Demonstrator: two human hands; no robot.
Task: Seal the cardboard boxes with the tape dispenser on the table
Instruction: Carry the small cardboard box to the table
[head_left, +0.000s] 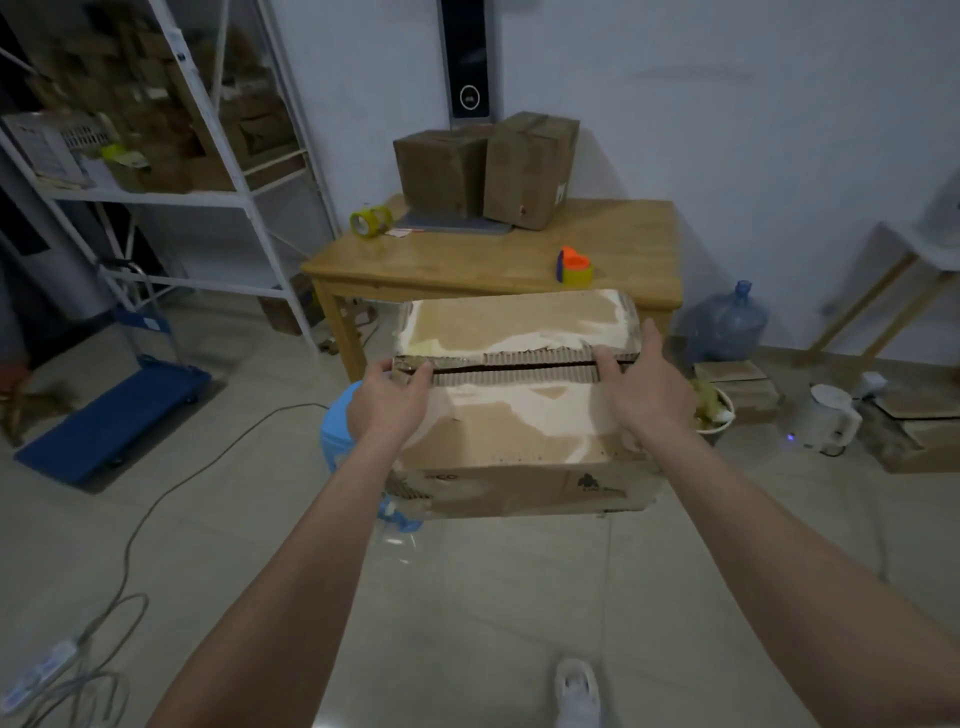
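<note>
We grip the cardboard box (519, 405) with both hands (389, 400) (644, 389), fingers hooked into its flap seam, carrying it toward the table (467, 265) where the tape dispenser (574, 266) waits.

Both forearms are bare to the frame's edge, with no sleeves, watch or gloves on the left hand (387, 402) or right hand (644, 387). A white sneaker (576, 693) with pale laces covers one foot below.

White wall (727, 104), grey tiled floor (467, 597), metal shelving (171, 156) at left.
</note>
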